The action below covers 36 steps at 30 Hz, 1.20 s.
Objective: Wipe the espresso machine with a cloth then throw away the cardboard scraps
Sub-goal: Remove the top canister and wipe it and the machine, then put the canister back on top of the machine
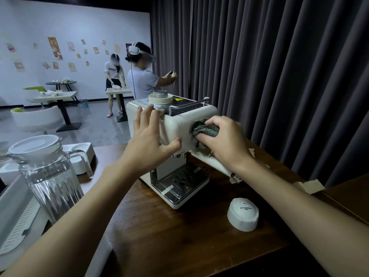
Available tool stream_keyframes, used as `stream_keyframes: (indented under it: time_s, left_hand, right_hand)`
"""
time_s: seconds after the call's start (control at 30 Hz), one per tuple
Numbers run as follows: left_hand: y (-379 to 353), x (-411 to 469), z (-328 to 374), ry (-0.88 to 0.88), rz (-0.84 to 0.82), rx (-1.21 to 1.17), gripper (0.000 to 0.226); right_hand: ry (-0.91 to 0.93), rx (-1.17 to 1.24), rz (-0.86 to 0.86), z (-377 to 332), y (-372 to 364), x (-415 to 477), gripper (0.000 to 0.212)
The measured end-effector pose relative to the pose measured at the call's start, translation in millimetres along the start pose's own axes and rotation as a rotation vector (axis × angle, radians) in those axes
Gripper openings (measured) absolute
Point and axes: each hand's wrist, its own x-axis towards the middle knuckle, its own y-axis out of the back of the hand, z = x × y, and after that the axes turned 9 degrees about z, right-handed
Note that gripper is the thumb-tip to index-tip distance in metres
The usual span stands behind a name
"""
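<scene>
Dark grey pleated curtain [279, 66] hangs far right; pale wall far left. Dark wooden table [179, 236] near. Cream espresso machine [175, 124] stands mid-table. Clear ribbed glass pitcher [50, 176], white lid, near left; contents not discernible. Torn beige cardboard scraps [308, 186] lie right of the machine. Left hand [151, 140], fingers spread, presses the machine's front. Right hand [225, 142] clutches a bunched grey cloth [205, 128] against its upper front.
</scene>
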Motion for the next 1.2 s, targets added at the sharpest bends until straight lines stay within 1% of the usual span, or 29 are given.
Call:
stream_keyframes:
  time_s: [0.1,0.2,0.37,0.4,0.43,0.53,0.57,0.6,0.67,0.73,0.77,0.87,0.97,1.1,1.2]
  left_hand:
    - [1,0,-1,0.002,-0.009,0.005,0.084]
    - [2,-2,-1,0.013,-0.024,-0.014,0.087]
    - [14,-8,-2,0.057,-0.076,-0.102,0.075]
    - [16,-12,0,0.075,-0.069,-0.138,0.070]
    - [18,-16,3,0.080,-0.028,-0.163,0.062]
    - [22,-37,16,0.014,0.187,-0.193,0.021]
    - [23,-45,20,0.003,0.200,-0.218,0.009]
    - [23,-54,24,0.007,0.160,-0.256,0.003]
    - [17,-70,27,0.019,0.004,-0.274,0.006]
    - [4,-84,24,0.061,-0.130,-0.265,0.004]
    - [-3,-91,22,0.117,-0.193,-0.311,0.003]
    - [-24,-105,16,0.338,-0.346,-0.540,0.022]
    - [-41,-114,12,0.469,-0.351,-0.672,0.023]
    - [-64,-120,13,0.480,-0.281,-0.551,0.022]
    - [-80,-122,14,0.486,-0.268,-0.488,0.019]
  right_hand:
    - [0.082,0.028,-0.107,-8,3,-10,0.030]
    - [0.093,0.048,-0.167,-10,11,-15,0.033]
    - [0.100,0.091,-0.231,-14,18,-28,0.032]
    - [0.104,0.102,-0.240,-14,18,-32,0.032]
    - [0.106,0.114,-0.249,-14,18,-36,0.033]
    - [0.106,0.123,-0.319,-8,17,-51,0.033]
    - [0.099,0.126,-0.366,-5,17,-58,0.032]
    - [0.084,0.138,-0.417,-1,16,-66,0.032]
    - [0.049,0.162,-0.491,9,15,-79,0.032]
    - [0.008,0.167,-0.516,19,14,-89,0.035]
    - [-0.010,0.173,-0.521,23,14,-93,0.036]
    - [-0.050,0.191,-0.553,36,15,-102,0.041]
    - [-0.055,0.148,-0.640,49,17,-107,0.051]
    - [-0.053,0.085,-0.723,67,19,-109,0.058]
    - [-0.077,0.063,-0.774,82,20,-111,0.060]
